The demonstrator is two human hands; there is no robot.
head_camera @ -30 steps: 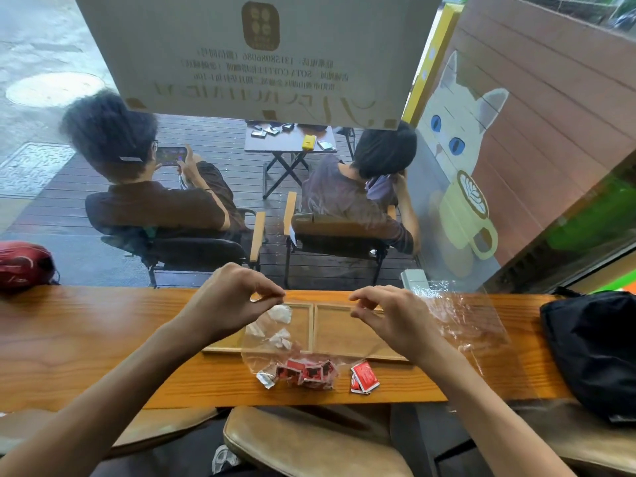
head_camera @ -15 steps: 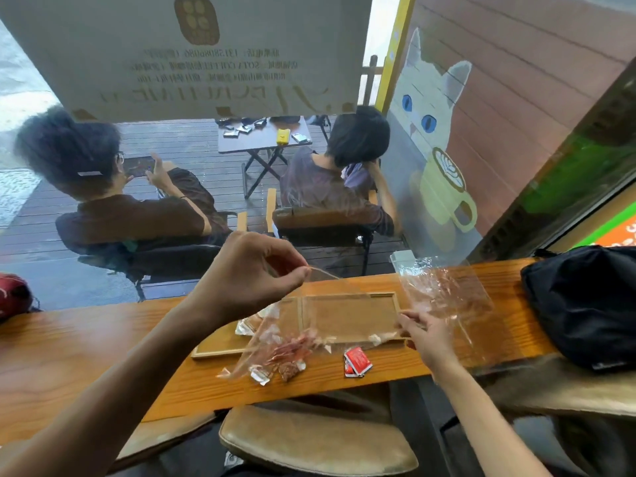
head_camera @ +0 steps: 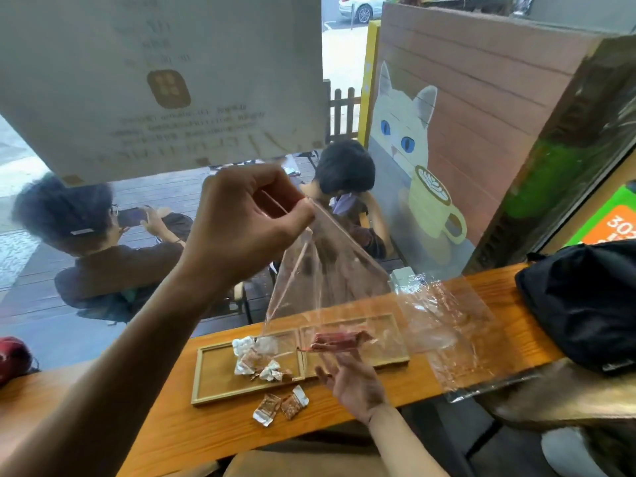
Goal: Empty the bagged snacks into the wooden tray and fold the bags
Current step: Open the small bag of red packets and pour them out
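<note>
Tipping a clear bag (head_camera: 320, 270), the left grip (head_camera: 241, 218) pinches its corner above the wooden tray (head_camera: 213, 380). The right grip (head_camera: 351, 380) waits spread beneath; red snacks (head_camera: 339, 340) inside likely need shaking loose next.

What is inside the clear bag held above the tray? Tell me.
The left hand pinches the clear bag at the top. Red packets sit low inside it, over the wooden tray. How many is unclear, since they blur together. The upper part looks empty.
</note>
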